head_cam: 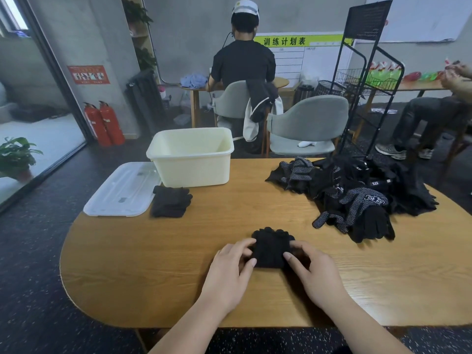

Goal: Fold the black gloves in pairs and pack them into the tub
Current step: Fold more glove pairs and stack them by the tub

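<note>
Tub (190, 172) stands open; left hand (229, 272), right hand (315, 273) pinch folded gloves (272, 247).

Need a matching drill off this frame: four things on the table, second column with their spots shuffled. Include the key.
Things:
1. cream tub
2. clear lid
3. loose glove pile
4. glove bundle

Places:
A. heaped on the table's right side
B. flat at the left edge, beside the tub
C. upright at the far edge, uncovered
D. near the front edge, gripped by left hand and right hand

Pairs: 1-C, 2-B, 3-A, 4-D
</note>
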{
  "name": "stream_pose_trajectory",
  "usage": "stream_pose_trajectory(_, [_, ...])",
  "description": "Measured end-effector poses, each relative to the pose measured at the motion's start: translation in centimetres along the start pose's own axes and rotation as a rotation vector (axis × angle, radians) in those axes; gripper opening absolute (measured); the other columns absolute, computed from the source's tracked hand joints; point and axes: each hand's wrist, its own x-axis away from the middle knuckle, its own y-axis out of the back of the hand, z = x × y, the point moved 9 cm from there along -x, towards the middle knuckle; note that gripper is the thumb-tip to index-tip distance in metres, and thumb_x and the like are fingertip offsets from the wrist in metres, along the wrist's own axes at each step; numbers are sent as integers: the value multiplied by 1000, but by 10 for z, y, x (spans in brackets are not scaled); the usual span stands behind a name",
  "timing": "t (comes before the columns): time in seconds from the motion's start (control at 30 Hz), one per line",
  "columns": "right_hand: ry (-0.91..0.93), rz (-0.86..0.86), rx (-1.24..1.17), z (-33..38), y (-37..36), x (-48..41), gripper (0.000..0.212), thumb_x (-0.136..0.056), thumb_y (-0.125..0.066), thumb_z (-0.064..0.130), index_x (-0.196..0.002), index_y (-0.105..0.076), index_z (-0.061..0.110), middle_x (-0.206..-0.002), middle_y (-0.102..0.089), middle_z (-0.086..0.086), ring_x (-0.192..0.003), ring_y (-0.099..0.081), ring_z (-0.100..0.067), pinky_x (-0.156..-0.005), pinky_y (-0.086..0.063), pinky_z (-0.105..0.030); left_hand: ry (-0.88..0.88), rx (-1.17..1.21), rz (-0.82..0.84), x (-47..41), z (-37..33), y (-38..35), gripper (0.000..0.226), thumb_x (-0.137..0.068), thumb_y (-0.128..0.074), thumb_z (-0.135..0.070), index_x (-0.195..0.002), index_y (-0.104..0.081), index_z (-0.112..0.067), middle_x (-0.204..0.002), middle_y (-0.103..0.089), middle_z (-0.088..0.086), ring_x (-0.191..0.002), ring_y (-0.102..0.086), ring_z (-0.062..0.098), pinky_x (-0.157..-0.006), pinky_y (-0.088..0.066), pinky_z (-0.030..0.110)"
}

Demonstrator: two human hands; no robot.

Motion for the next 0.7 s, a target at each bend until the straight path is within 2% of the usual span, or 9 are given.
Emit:
stream_pose_trajectory(0.13, [-37,-47,9,-2,1,-5,28,-96,-71,45,-123,-67,39,-88,-71,22,-70,-67,-5,-68,-53,-22,-70,-39,22,0,-8,-1,36,-109,-55,-39,-143,-51,-48,-128,-52,-32,-123,-50,-6,-105,-45,22])
stream_pose_trajectory(0.27, [-50,-106,2,0,5,-6,31,-93,-77,35,-121,-66,35,-91,-67,20,-86,-62,9,-71,-47,-9,-100,-73,44,0,-11,-4,30,-110,-53,-36,-138,-61,-39,-134,-44,-35,-129,-46,-8,-109,-43,20])
stream_pose_trajectory(0.37, [-58,-154,7,1,4,-5,35,-91,-81,29,-123,-67,30,-88,-65,15,-80,-63,1,-68,-48,-14,-117,-126,79,1,-15,-9,35,-110,-49,-40,-143,-61,-34,-138,-38,-33,-133,-41,-6,-115,-39,22])
stream_pose_trajectory(0.47, [-52,-233,69,3,5,-3,32,-92,-79,24,-123,-69,23,-93,-58,13,-78,-60,-4,-69,-46,-17,-127,-198,112,2,-18,-14,42,-111,-45,-43,-147,-58,-29,-141,-34,-29,-134,-36,-6,-118,-35,22])
stream_pose_trajectory(0.53, [18,-312,124,14,11,3,25,-98,-70,24,-122,-71,18,-104,-58,11,-88,-60,-9,-79,-49,-23,-123,-227,128,3,-18,-15,44,-111,-42,-43,-149,-56,-27,-145,-31,-27,-135,-34,-6,-119,-34,22])
stream_pose_trajectory(0.6, [150,-341,264,27,11,9,26,-107,-56,29,-124,-73,18,-119,-64,9,-107,-59,-15,-92,-52,-34,-124,-245,140,3,-18,-18,47,-111,-40,-42,-151,-55,-24,-149,-30,-24,-135,-31,-6,-118,-34,20])
stream_pose_trajectory(0.67, [272,-259,454,38,-6,12,39,-109,-47,42,-133,-70,21,-140,-64,7,-129,-55,-17,-101,-50,-38,-128,-268,146,4,-19,-19,48,-111,-38,-40,-153,-54,-22,-153,-30,-21,-137,-30,-5,-118,-31,18])
stream_pose_trajectory(0.7, [296,-167,527,39,-20,11,47,-109,-41,49,-141,-64,23,-151,-57,9,-141,-48,-15,-108,-46,-38,-128,-280,147,4,-19,-20,48,-112,-38,-39,-154,-53,-21,-155,-30,-20,-138,-29,-4,-119,-30,17])
